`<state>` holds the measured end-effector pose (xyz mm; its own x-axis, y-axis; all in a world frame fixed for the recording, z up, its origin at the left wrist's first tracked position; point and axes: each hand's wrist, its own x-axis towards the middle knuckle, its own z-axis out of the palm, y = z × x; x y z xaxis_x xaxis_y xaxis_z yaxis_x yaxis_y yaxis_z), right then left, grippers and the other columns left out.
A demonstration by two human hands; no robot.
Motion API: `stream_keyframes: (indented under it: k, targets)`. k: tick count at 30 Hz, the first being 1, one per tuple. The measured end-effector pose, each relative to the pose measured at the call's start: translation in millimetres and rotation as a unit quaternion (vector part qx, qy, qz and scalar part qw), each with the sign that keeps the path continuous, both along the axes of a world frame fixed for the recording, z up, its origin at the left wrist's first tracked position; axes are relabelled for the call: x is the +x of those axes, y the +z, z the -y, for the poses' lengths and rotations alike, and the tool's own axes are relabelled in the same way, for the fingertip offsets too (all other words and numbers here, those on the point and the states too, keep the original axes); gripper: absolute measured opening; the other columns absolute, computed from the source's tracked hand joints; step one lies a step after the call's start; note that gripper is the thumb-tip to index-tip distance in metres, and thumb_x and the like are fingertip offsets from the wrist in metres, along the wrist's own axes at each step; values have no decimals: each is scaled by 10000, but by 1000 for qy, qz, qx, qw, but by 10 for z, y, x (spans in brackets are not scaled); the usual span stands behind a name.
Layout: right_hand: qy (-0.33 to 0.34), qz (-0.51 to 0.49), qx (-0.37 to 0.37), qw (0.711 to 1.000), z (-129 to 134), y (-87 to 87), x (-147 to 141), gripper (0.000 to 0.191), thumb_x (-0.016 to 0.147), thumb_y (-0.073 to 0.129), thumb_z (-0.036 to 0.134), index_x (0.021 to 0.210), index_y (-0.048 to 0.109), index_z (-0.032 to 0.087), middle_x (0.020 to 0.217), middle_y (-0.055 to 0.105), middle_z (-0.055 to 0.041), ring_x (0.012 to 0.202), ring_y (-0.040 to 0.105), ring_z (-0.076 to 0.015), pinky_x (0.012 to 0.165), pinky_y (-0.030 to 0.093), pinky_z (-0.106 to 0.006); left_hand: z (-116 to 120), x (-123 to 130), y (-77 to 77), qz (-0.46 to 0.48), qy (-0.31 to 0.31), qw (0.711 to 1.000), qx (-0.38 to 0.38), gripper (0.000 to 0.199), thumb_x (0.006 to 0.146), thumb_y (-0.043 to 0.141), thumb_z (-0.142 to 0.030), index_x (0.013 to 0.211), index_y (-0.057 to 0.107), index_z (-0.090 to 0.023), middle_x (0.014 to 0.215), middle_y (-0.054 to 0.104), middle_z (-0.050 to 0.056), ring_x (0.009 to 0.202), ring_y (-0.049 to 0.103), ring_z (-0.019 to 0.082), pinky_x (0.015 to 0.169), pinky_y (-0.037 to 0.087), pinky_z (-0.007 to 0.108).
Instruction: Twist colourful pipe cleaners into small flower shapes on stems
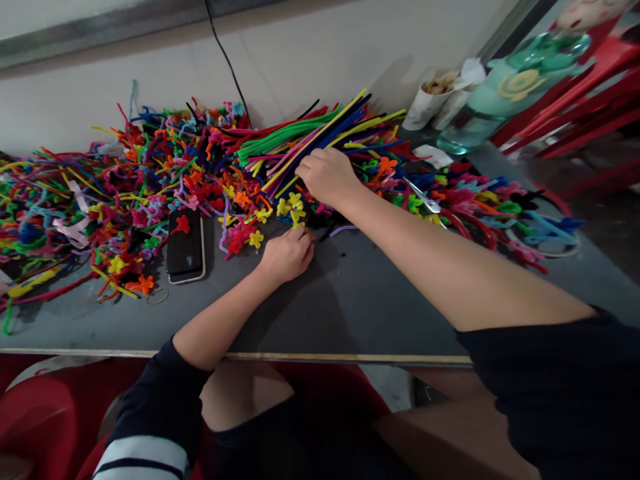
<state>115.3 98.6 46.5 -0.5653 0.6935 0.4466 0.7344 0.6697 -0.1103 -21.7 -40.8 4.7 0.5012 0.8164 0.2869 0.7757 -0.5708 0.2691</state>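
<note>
My right hand (327, 175) reaches to the lower end of a bundle of long straight pipe cleaners (295, 137) in green, pink, yellow and blue. Its fingers are bent and closed on pipe cleaners there; the fingertips are partly hidden. Lower down, my left hand (290, 255) rests near the table surface with its fingers curled shut. Whatever it may hold is hidden from view. Just beyond its knuckles lies a yellow and blue pipe-cleaner flower piece (291, 208). A smaller yellow flower (256, 239) sits to its left among pink and red ones.
A heap of twisted pipe cleaners (145, 160) spreads along the wall. On the grey table (380, 300) lies a black phone (186, 257) with a red flower on it. Scissors (423, 195), a paper cup (425, 103) and a green-tinted bottle (465, 127) are at right.
</note>
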Motion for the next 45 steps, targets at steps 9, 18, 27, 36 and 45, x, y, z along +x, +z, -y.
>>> stream_keyframes:
  k: [9,18,27,36,45]
  targets:
    - [-4,-69,85,994,285,827,269,466,1012,254,452,1039,668,238,1075,698,-26,1150,570,-207,961,400,-405,-64,-9,0,1,17,1000,-9,253,905,446,-234,1036,651,-168,1170,603,118,1046,594,226,689,520,286]
    - [-126,-64,96,985,1123,1205,442,459,1002,276,440,1121,670,236,1102,670,-55,1064,624,-249,680,465,-276,-42,-1,40,-38,64,996,-46,266,931,420,-247,1070,632,-165,1067,657,96,967,627,195,717,516,264]
    - [-240,19,-71,968,1185,8,498,179,794,495,215,806,668,169,777,692,-67,630,562,-175,527,234,-275,-33,-23,78,-14,108,994,-19,259,945,425,-269,1082,616,-158,1037,682,84,953,646,182,676,504,239]
    - [-108,-9,-96,990,1074,-309,659,157,761,527,228,784,681,213,803,726,-10,728,648,-193,549,294,-272,-65,-34,25,39,71,997,21,250,945,454,-265,1056,649,-154,984,708,86,876,666,157,646,489,216]
    - [2,-186,-21,982,1107,-289,677,205,876,523,253,907,723,218,878,744,-22,799,695,-163,672,500,-267,-151,-25,-11,363,21,902,-234,189,850,616,-289,927,718,-149,782,724,32,709,647,115,690,502,229]
